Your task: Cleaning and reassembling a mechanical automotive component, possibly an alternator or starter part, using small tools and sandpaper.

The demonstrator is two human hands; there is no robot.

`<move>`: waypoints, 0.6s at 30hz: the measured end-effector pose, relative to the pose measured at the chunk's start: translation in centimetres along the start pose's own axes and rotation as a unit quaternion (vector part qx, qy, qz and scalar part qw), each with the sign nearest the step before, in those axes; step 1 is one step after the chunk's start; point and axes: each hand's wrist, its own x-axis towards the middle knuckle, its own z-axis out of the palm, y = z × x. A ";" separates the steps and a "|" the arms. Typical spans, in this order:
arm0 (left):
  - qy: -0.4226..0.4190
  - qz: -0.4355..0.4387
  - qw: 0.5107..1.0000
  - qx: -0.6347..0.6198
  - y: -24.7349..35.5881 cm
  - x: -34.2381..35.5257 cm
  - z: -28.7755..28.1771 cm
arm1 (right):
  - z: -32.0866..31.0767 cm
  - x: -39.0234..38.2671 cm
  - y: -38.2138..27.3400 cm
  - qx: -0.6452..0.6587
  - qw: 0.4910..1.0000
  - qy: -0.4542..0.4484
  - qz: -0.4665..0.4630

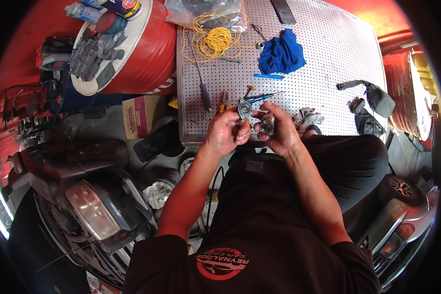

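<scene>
Evidently, handling two separate metal parts is the step in hand, both held up near the centre of the frame. The left grip (224, 132) is pinched, with thumb and fingers closed on the lower edge of a round flanged part (244, 109), so that piece sits just above the fingertips with its open face showing. At centre-right, the right grip (283, 130) is curled round a short metal cylinder (266, 126), which rests between thumb and fingers, its end exposed. The parts look apart, over the near edge of the table (328, 59). Any further move seems to call for steady fingers and a clear view of both exposed faces.
</scene>
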 end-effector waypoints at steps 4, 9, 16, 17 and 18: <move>0.058 -0.052 0.996 0.052 -0.1 0.0 -0.7 | -0.2 0.0 1.0 -0.062 0.997 -0.033 0.009; 0.059 -0.087 0.992 0.075 -0.1 -0.4 -1.4 | -0.9 0.6 1.6 -0.078 0.996 -0.015 0.035; 0.156 -0.072 0.985 0.021 -3.1 -1.5 -4.0 | -2.7 1.6 2.6 -0.083 0.993 -0.015 0.082; 0.186 -0.072 0.980 -0.002 -3.5 -1.5 -4.3 | -2.9 1.7 2.7 -0.090 0.991 -0.013 0.095; 0.186 -0.074 0.980 -0.003 -3.9 -1.4 -5.1 | -3.1 1.6 2.7 -0.098 0.989 -0.010 0.108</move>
